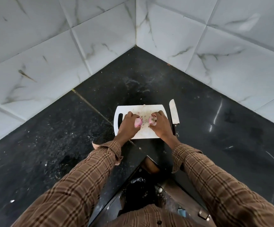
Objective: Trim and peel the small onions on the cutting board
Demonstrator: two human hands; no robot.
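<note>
Onions half hidden: one pink piece (137,122) gripped in left hand (128,124), another (153,122) in right hand (160,124), above cutting board (149,110), fingers mostly concealing both.

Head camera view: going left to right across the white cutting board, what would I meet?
Board's handle slot → left hand → pink onion it holds → second onion → right hand gripping it → knife beside the cutting board.
</note>
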